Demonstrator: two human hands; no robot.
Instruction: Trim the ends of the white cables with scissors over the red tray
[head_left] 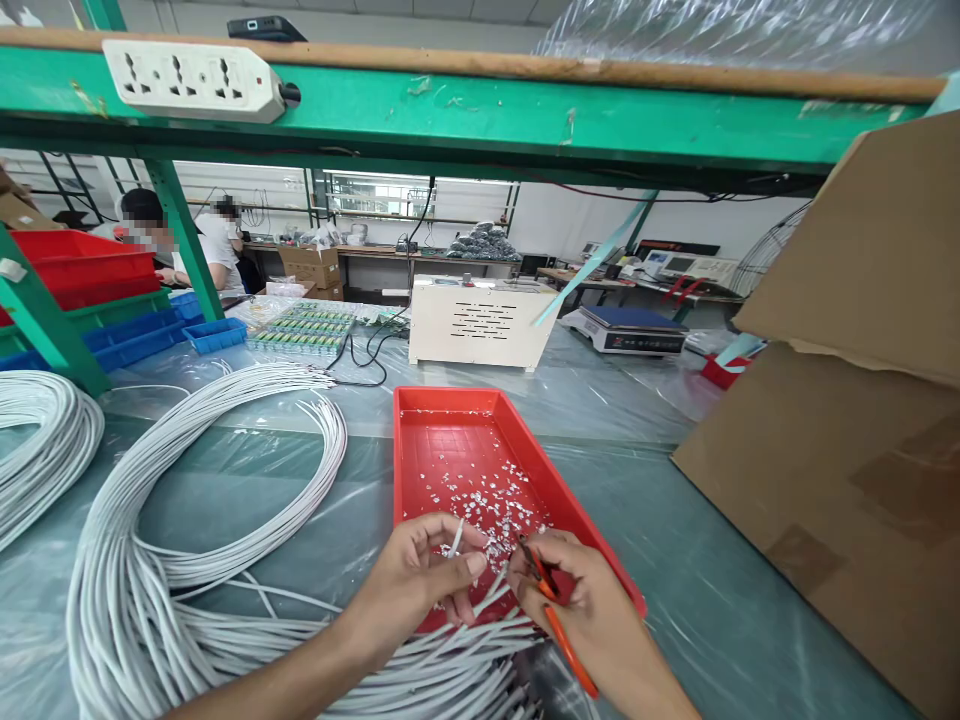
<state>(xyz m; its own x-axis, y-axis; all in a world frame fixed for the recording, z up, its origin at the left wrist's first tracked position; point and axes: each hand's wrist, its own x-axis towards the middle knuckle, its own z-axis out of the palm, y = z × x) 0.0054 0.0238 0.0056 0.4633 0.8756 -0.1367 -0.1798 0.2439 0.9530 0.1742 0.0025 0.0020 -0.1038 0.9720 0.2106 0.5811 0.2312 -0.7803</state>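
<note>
My left hand [431, 570] pinches the end of a white cable [457, 537] over the near part of a red tray [514, 415]. My right hand [577, 590] is closed around orange-handled wire cutters [568, 645], with their dark jaws near the left hand's fingertips but apart from them. Small white scraps [495, 510] lie scattered on the tray's floor. Below both hands, a thick bundle of white cables [420, 665] runs from a large coil [112, 570] on the left, its loose ends crossing the tray's near edge.
Another cable coil [45, 450] lies at far left. Behind the tray stand a cream-coloured box-shaped machine [480, 325] and a weighing scale [626, 330]. A cardboard box [840, 480] walls the right side. A green shelf beam [480, 115] crosses overhead. Two people [217, 250] sit at back left.
</note>
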